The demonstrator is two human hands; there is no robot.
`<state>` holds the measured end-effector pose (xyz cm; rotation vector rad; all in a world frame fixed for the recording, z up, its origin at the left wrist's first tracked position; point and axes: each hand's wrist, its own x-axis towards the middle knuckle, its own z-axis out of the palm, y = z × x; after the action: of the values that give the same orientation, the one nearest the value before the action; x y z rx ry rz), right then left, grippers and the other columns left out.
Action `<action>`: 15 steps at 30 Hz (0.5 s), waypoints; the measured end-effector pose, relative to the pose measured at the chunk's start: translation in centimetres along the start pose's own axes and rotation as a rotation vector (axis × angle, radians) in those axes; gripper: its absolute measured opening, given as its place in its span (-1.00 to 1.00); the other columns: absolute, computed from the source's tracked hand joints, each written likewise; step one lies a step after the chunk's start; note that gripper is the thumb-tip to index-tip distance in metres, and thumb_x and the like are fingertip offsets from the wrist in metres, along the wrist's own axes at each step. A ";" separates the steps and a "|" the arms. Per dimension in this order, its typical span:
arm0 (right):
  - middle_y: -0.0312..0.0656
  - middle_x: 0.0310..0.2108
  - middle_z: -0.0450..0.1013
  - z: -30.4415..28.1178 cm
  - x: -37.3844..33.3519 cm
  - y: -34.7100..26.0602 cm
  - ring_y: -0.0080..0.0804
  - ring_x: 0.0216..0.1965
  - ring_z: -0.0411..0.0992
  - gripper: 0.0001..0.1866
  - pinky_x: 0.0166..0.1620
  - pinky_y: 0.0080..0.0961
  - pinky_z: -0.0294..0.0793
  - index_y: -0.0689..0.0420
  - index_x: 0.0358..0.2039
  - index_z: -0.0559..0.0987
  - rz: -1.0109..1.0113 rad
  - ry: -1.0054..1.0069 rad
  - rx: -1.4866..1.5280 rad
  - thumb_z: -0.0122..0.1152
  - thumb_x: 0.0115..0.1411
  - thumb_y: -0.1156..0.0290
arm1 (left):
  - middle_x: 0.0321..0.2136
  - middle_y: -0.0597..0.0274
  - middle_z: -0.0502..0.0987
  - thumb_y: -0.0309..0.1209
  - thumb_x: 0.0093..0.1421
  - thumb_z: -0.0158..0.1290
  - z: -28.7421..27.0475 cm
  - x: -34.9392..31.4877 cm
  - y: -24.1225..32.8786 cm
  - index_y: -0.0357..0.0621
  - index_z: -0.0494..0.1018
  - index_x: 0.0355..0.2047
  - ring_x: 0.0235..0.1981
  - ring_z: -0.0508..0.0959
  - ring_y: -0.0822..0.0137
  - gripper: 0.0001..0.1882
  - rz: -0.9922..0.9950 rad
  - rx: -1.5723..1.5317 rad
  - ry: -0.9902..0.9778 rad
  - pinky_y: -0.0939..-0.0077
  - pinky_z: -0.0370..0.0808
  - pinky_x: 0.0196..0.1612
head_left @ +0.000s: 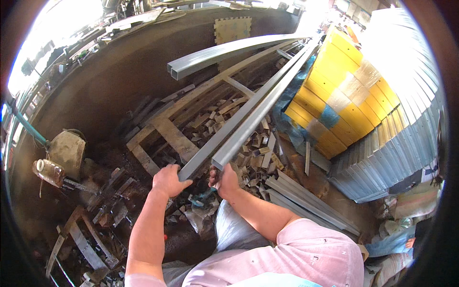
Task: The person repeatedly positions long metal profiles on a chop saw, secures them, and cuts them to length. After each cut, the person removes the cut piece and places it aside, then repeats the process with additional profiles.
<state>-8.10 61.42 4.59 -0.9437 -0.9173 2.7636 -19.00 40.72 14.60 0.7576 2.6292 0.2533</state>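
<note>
From where I stand, two long grey square tubes slope up and away from the person, side by side, toward the glare beyond the far end of a tan metal frame. The left hand is at the near end of the left tube, closed about it, thumb along the right side and the other fingers mostly hidden. The right hand sits just under the open near end of the right tube, fingers bent inward; I cannot tell how firmly they hold it, or whether they merely prop it. A third tube runs higher up, above the frame's left edge, and below the pair spreads a heap of metal offcuts. My worry is the reach: with both hands at the near ends and the far ends lost in brightness, a small twist here could swing the tubes into the yellow stack or the blue wrapping beside it. A weak hold on the right could let that end drop onto the offcuts, the bare fingers could catch on a cut edge, and the narrow gap between the tubes might pinch them if the two roll together
</note>
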 end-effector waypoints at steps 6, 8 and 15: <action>-0.25 -0.38 0.42 1.5 -2.7 -2.2 -0.33 -0.37 0.41 -0.64 -0.23 -0.15 0.45 -0.03 -0.10 0.52 -0.182 -0.138 0.153 -0.06 0.58 -0.04 | 0.40 -0.13 0.47 0.26 0.26 0.30 -4.3 1.0 -0.8 -0.26 0.42 0.41 0.43 0.45 -0.06 -0.03 -0.002 -0.094 0.336 0.06 0.42 0.45; -0.29 -0.36 0.45 1.6 -3.1 -2.3 -0.33 -0.35 0.44 -0.57 -0.24 -0.17 0.43 -0.08 -0.08 0.52 -0.250 -0.225 0.175 -0.09 0.60 -0.15 | 0.37 -0.17 0.48 0.22 0.28 0.29 -6.9 1.6 0.0 -0.29 0.43 0.39 0.42 0.45 -0.10 -0.07 0.020 -0.085 0.431 0.04 0.42 0.45; -0.30 -0.08 0.62 0.8 -3.3 -4.1 -0.29 -0.18 0.61 -0.47 -0.33 -0.20 0.55 -0.15 0.16 0.52 -0.337 -0.075 0.087 -0.06 0.57 -0.30 | 0.37 -0.05 0.48 -0.01 0.30 0.35 -13.0 7.6 3.4 -0.25 0.44 0.38 0.42 0.45 -0.01 -0.20 0.172 0.029 0.709 0.12 0.42 0.48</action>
<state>-6.39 63.48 9.14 -0.6109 -0.8668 2.5402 -28.69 46.89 24.92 1.0577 3.2227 0.6332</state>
